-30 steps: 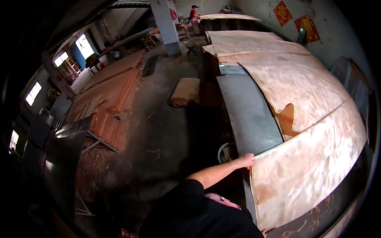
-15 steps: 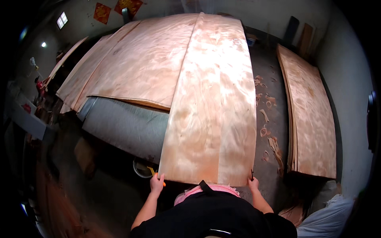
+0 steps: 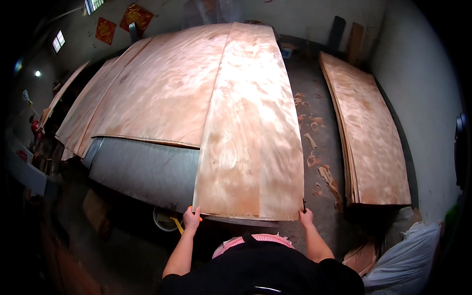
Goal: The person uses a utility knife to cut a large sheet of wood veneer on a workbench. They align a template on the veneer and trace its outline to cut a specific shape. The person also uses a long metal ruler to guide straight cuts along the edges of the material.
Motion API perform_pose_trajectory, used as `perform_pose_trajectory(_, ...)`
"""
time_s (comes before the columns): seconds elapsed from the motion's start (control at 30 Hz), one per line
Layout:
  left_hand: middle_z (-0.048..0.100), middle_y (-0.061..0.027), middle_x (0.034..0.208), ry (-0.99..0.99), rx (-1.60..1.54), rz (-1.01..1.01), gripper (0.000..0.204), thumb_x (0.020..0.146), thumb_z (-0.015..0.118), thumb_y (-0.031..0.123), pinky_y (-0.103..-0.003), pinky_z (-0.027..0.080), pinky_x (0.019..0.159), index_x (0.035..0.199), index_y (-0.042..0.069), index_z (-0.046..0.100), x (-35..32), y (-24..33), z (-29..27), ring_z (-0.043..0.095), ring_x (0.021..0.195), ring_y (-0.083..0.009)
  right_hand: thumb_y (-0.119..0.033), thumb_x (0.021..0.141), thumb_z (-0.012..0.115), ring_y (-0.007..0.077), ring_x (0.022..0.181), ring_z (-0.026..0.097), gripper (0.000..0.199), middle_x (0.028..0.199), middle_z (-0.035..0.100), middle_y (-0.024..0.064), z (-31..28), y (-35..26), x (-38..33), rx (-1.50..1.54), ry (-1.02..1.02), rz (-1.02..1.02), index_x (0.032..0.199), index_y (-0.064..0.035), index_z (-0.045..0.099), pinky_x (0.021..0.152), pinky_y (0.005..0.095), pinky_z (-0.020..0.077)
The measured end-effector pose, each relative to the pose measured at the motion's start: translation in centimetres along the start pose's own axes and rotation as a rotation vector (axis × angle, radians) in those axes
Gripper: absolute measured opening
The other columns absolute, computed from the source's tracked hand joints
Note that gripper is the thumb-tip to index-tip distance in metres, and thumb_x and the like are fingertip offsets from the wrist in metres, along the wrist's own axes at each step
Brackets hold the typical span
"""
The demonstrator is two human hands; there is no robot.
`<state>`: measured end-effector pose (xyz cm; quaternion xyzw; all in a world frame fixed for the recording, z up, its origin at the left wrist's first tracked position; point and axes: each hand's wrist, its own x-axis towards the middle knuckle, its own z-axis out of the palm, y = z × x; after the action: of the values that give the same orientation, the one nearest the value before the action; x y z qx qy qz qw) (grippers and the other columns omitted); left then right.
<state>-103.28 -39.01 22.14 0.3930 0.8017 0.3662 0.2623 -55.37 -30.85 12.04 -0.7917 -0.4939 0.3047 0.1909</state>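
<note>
A long pale wood veneer sheet stretches away from me over the right side of the table. Its near left corner is gripped by my left hand, closed, with a small orange piece showing beside the fingers. My right hand is closed at the near right corner, and a thin dark tool sticks up from it. What kind of tool either hand carries is too small to tell. Under the sheet lie wider veneer sheets, their near edge lifted off the grey metal tabletop.
A stack of veneer stands to the right, with curled wood scraps on the floor between. A bucket with something yellow sits below the table's near edge. White sacking lies at lower right. Another person is far left.
Both hands have moved forward, away from my body, along with the sheet's near edge, which now lies over the table's near edge. The view has shifted, moving the surroundings leftward.
</note>
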Motion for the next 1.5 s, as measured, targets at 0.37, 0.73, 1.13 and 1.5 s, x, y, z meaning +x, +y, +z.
perform_pose_trajectory(0.37, 0.058, -0.0108, 0.058, -0.054, -0.036, -0.064, 0.024, 0.078, 0.057, 0.023, -0.032, 0.044, 0.049, 0.079, -0.001, 0.054, -7.2, -2.2, 2.9, 0.056, 0.046, -0.0202, -0.027, 0.071, 0.062, 0.0274, 0.075, 0.059, 0.031, 0.08, 0.062, 0.0143, -0.5, 10.5, -3.5, -0.096, 0.107, 0.071, 0.085, -0.0001, 0.059, 0.068, 0.0343, 0.0453)
perform_pose_trajectory(0.73, 0.06, -0.0145, 0.073, -0.197, -0.138, -0.093, 0.047, 0.075, 0.059, 0.033, -0.03, 0.046, 0.052, 0.098, -0.007, 0.05, 0.7, 1.3, 6.1, 0.058, 0.051, -0.0187, -0.013, 0.075, 0.054, 0.0146, 0.07, 0.059, 0.022, 0.076, 0.063, 0.006, -0.2, 5.1, -1.4, 0.189, 0.097, -0.016, 0.095, -0.008, 0.058, 0.067, 0.0266, 0.0438)
perform_pose_trajectory(1.13, 0.058, -0.0075, 0.06, 0.144, 0.093, -0.266, 0.032, 0.072, 0.064, 0.035, -0.03, 0.044, 0.045, 0.082, 0.005, 0.058, -4.9, -8.9, -5.5, 0.056, 0.045, -0.0172, -0.01, 0.074, 0.052, 0.023, 0.087, 0.055, 0.026, 0.099, 0.057, 0.006, 5.4, -11.5, -6.1, -0.052, -0.138, -0.585, 0.1, -0.0121, 0.057, 0.074, 0.0318, 0.044)
perform_pose_trajectory(1.5, 0.06, -0.0158, 0.075, 0.22, 0.355, -0.286, 0.035, 0.072, 0.06, 0.038, -0.04, 0.045, 0.062, 0.086, 0.006, 0.057, -0.9, -15.7, -16.1, 0.058, 0.072, -0.0336, -0.011, 0.063, 0.064, 0.0256, 0.108, 0.043, 0.046, 0.121, 0.044, 0.0075, 8.2, -14.8, -6.4, -0.294, -0.133, -0.833, 0.108, -0.0095, 0.053, 0.088, 0.033, 0.0393)
